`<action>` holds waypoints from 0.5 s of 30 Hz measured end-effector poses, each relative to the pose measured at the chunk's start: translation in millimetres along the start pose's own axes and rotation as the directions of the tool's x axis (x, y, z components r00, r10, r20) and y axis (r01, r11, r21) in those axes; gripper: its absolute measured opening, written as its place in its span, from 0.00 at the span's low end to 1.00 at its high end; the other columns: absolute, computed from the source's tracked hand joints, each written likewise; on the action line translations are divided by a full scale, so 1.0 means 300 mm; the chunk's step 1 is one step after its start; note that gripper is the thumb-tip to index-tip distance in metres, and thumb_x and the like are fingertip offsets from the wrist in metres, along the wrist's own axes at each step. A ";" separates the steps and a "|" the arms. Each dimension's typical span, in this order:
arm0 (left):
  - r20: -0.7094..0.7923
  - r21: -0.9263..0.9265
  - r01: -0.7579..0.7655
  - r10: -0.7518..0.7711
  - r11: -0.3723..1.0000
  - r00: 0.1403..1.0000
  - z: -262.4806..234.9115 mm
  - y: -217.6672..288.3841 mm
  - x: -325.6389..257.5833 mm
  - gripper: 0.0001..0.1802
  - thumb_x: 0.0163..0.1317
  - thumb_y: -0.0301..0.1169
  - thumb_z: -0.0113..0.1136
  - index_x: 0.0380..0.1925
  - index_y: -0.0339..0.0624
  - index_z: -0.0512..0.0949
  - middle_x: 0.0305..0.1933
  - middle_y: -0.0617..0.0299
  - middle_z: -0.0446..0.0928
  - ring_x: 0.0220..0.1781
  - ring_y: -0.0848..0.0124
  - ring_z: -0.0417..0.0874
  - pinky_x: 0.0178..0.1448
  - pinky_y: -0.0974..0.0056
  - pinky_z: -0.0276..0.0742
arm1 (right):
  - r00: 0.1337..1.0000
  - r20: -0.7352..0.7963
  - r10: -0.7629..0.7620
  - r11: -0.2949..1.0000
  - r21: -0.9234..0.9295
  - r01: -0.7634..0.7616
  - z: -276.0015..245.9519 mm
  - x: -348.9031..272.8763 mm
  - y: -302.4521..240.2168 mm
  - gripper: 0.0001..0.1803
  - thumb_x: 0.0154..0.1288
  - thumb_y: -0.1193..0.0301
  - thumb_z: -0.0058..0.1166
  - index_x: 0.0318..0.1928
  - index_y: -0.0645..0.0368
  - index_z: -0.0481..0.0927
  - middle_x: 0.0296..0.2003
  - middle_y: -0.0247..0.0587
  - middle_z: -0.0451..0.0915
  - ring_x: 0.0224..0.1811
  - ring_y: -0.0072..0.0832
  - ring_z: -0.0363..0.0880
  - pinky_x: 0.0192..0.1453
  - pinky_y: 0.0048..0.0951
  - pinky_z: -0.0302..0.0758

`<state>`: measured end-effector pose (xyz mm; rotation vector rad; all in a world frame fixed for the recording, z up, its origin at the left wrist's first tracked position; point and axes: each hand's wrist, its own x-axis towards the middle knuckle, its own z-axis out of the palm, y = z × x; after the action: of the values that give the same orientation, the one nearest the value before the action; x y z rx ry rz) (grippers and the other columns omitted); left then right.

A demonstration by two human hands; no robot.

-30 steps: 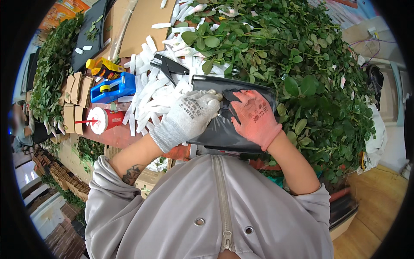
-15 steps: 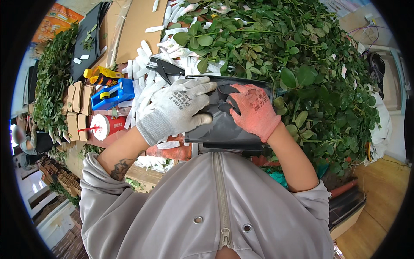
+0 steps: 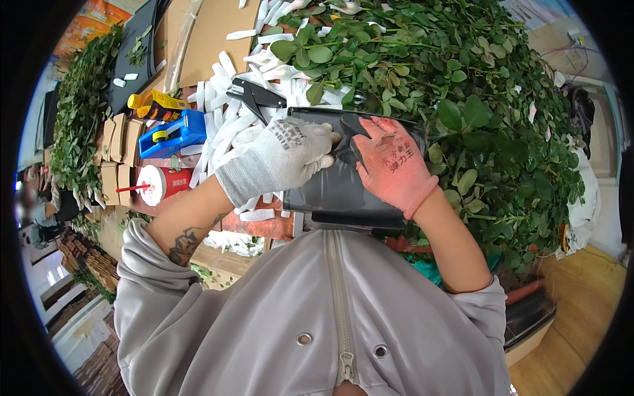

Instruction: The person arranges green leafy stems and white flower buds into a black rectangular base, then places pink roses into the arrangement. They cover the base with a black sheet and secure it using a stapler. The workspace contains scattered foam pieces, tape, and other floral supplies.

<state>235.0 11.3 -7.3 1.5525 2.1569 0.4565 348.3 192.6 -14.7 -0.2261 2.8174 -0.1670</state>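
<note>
A glossy black plastic sheet point(image 3: 323, 195) lies on the worktop right in front of my body. My left hand point(image 3: 284, 148), in a white-grey knit glove, is over its left half. The fingers are curled in, with thumb and fingertips pinching at the sheet's surface. On the right half rests my right hand point(image 3: 391, 162), in a red glove with dark-coated fingers. Its fingers are stretched forward and the thumb stands apart, pressing on the sheet. A black hand stapler-like tool point(image 3: 254, 96) sits just beyond my left hand, among white foam sleeves point(image 3: 228, 135).
Leafy green stems point(image 3: 456, 86) pile up beyond and right of the sheet. Leftward stand a blue tape dispenser point(image 3: 188, 135), a yellow-capped bottle point(image 3: 158, 105) and a red lidded cup point(image 3: 175, 181) with a straw. Cardboard pieces point(image 3: 112, 142) stack beside them.
My left hand's fingers have gone from spread flat to curled in at the sheet. My right hand has shifted slightly right and its fingers have straightened.
</note>
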 end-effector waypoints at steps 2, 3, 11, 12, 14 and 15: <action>-0.099 0.013 -0.025 0.026 1.000 0.995 0.037 0.009 -0.038 0.17 0.63 0.38 0.59 0.48 0.42 0.78 0.49 0.52 0.80 0.50 0.53 0.81 0.54 0.55 0.77 | 0.997 -0.030 -0.067 0.992 -0.110 0.064 0.026 -0.004 0.003 0.25 0.61 0.53 0.54 0.52 0.58 0.75 0.63 0.54 0.69 0.68 0.46 0.63 0.74 0.42 0.54; -0.149 0.019 -0.035 0.038 0.999 0.988 0.048 0.015 -0.049 0.16 0.64 0.37 0.59 0.47 0.42 0.78 0.48 0.52 0.80 0.50 0.53 0.81 0.54 0.54 0.77 | 0.995 -0.062 -0.078 0.995 -0.074 0.073 0.024 -0.007 0.005 0.26 0.61 0.53 0.53 0.52 0.58 0.75 0.63 0.55 0.68 0.68 0.47 0.62 0.74 0.43 0.54; -0.154 0.146 -0.039 0.062 0.989 0.986 0.030 0.039 -0.044 0.12 0.63 0.37 0.59 0.40 0.40 0.79 0.53 0.53 0.78 0.56 0.54 0.79 0.56 0.51 0.75 | 0.983 -0.101 -0.152 0.984 -0.107 0.141 -0.002 0.001 -0.024 0.20 0.63 0.55 0.53 0.45 0.58 0.77 0.63 0.56 0.70 0.67 0.51 0.65 0.71 0.45 0.57; -0.196 0.241 -0.057 0.106 0.969 0.975 0.026 0.049 -0.040 0.12 0.63 0.36 0.59 0.39 0.40 0.79 0.54 0.53 0.78 0.57 0.54 0.78 0.57 0.51 0.75 | 0.984 -0.105 -0.147 0.984 -0.117 0.134 0.003 0.006 -0.028 0.19 0.63 0.55 0.53 0.45 0.57 0.77 0.63 0.56 0.70 0.67 0.51 0.65 0.71 0.45 0.57; -0.219 0.352 -0.040 0.124 0.935 0.968 0.047 0.048 -0.033 0.11 0.62 0.36 0.60 0.38 0.41 0.79 0.59 0.53 0.76 0.65 0.54 0.73 0.60 0.50 0.72 | 0.987 -0.086 -0.136 0.986 -0.110 0.126 0.002 0.010 -0.023 0.18 0.62 0.57 0.53 0.45 0.56 0.78 0.63 0.56 0.70 0.67 0.52 0.65 0.71 0.45 0.57; -0.231 0.318 -0.013 0.091 0.948 0.969 0.063 0.047 -0.037 0.11 0.61 0.35 0.60 0.39 0.41 0.79 0.59 0.52 0.76 0.66 0.53 0.72 0.62 0.50 0.72 | 0.984 -0.105 -0.143 0.986 -0.103 0.132 0.003 0.005 -0.021 0.18 0.62 0.57 0.53 0.44 0.56 0.78 0.63 0.56 0.70 0.66 0.52 0.66 0.71 0.45 0.57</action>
<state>259.4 5.4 -14.5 1.8089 2.4780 0.3458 348.2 186.1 -15.2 -0.4470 2.9243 -0.0771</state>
